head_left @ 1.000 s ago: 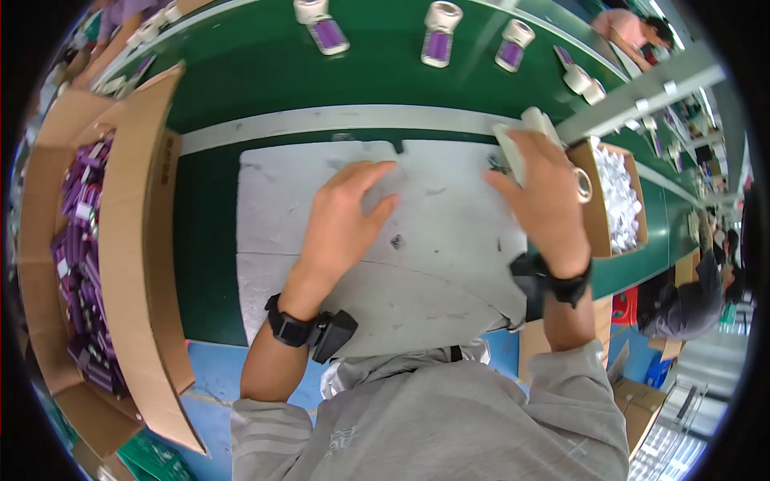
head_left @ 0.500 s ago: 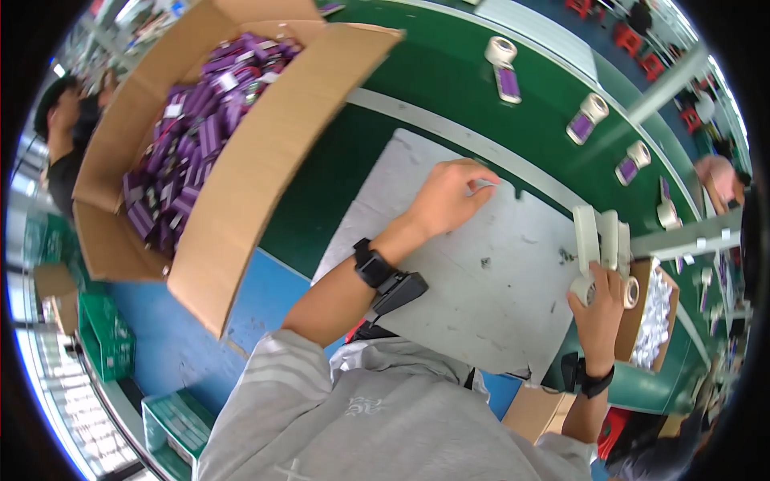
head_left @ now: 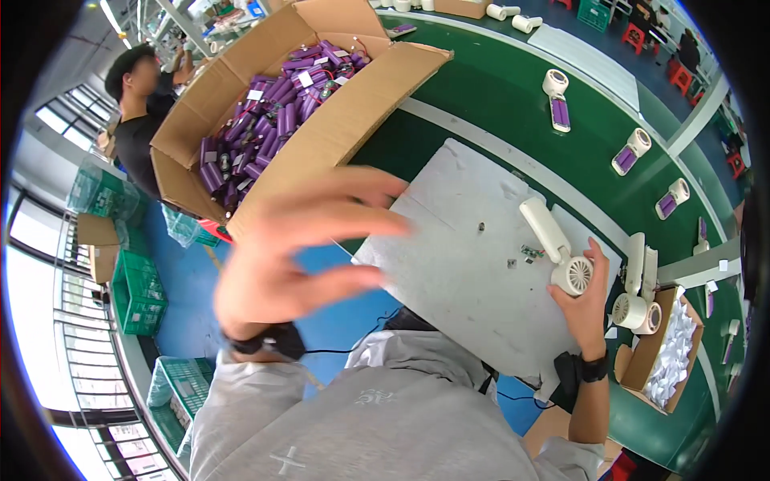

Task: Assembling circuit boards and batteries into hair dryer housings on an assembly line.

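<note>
My right hand (head_left: pixel 588 309) holds a white handheld fan (head_left: pixel 547 231) by its round grilled head, over the right part of a grey work mat (head_left: pixel 449 248). The fan's handle points away toward the mat's far edge. Beside the handle is a small green circuit board (head_left: pixel 530 254) with wires; whether it is joined to the fan I cannot tell. Raised and smeared by motion, my left hand (head_left: pixel 305 248) has its fingers spread and nothing in them. It is nearest to the cardboard box (head_left: pixel 345 132) heaped with purple battery packs (head_left: pixel 269 120).
More white fans (head_left: pixel 635 272) stand right of the mat, by a carton of white crumpled pieces (head_left: pixel 672 345). Along the green belt (head_left: pixel 497 88) lie fans with purple packs showing. A person (head_left: pixel 136 112) stands beyond the box. Green crates (head_left: pixel 140 293) sit at left.
My right hand has brought a fan from the group at the right onto the mat. My left hand has moved left off the mat toward the box, fingers spreading. The view has shifted.
</note>
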`<move>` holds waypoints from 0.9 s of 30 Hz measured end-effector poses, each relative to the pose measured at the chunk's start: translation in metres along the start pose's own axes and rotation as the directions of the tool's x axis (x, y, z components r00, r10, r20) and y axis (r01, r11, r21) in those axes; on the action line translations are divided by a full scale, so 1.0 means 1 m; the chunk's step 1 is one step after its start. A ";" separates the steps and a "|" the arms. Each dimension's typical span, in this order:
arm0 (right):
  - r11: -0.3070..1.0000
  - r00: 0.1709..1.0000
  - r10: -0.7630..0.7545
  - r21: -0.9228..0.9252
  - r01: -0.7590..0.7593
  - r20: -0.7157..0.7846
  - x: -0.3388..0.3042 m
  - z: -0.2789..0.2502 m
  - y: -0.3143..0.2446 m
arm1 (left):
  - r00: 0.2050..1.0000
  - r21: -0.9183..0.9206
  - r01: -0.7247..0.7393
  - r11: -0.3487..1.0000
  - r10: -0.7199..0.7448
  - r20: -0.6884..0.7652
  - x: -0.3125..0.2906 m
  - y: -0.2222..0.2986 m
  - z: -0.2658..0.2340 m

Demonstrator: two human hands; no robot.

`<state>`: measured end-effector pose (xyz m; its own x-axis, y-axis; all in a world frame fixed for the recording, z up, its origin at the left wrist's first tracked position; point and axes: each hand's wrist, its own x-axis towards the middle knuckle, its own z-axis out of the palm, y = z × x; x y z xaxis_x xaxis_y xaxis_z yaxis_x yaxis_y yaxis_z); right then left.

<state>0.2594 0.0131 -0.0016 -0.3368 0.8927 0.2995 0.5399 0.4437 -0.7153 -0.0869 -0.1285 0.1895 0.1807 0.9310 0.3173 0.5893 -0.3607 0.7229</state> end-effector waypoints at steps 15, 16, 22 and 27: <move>0.933 1.000 0.017 0.359 -0.021 0.012 -0.002 0.012 0.019 | 0.551 0.366 0.806 0.464 -0.815 -0.180 0.088 -0.234 -0.130; 0.935 1.000 -0.019 0.353 0.013 0.014 -0.002 0.013 0.019 | 0.558 0.182 0.823 0.538 -0.826 -0.083 0.088 -0.251 -0.139; 0.952 1.000 0.023 0.304 -0.025 0.010 -0.007 0.005 0.018 | 0.529 0.249 0.828 0.502 -0.847 -0.050 0.095 -0.219 -0.118; 0.961 1.000 0.025 0.277 -0.028 0.012 -0.006 0.006 0.014 | 0.550 0.385 0.781 0.492 -0.834 -0.050 0.093 -0.202 -0.108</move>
<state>0.2642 0.0139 -0.0175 -0.3324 0.9026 0.2734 0.3145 0.3794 -0.8701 -0.2744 0.0254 0.1391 -0.4312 0.8100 -0.3973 0.7344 0.5710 0.3669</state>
